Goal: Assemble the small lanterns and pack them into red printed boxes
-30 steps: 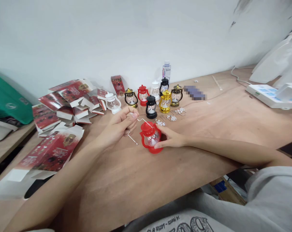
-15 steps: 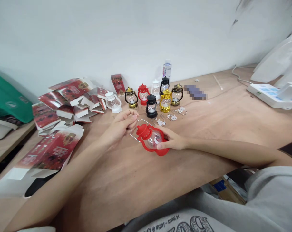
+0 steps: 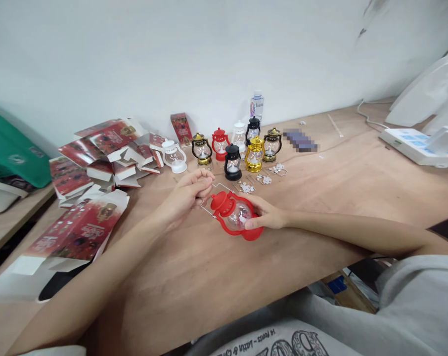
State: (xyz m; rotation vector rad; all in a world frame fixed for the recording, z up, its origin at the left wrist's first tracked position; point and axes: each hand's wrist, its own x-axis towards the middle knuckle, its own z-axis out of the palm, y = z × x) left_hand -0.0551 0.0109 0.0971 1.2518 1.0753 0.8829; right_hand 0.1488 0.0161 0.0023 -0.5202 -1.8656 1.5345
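My right hand [image 3: 265, 213] is closed around a small red lantern [image 3: 234, 215] with a clear globe, which is tilted with its top to the left over the wooden table [image 3: 209, 277]. A thin wire handle [image 3: 213, 198] runs from the lantern's top toward my left hand [image 3: 189, 194], whose fingers pinch it just left of the lantern's cap.
Several small lanterns stand in a group behind: black [image 3: 232, 162], gold [image 3: 254, 154], red [image 3: 220, 144], white [image 3: 174, 157]. Small loose parts [image 3: 263, 178] lie beside them. Red flat boxes [image 3: 98, 153] are piled at the left. A bottle [image 3: 256, 106] stands by the wall. White equipment [image 3: 419, 146] sits far right.
The red lantern went from upright to tilted leftward in my right hand. My left hand brought the wire handle down close to the lantern's top.
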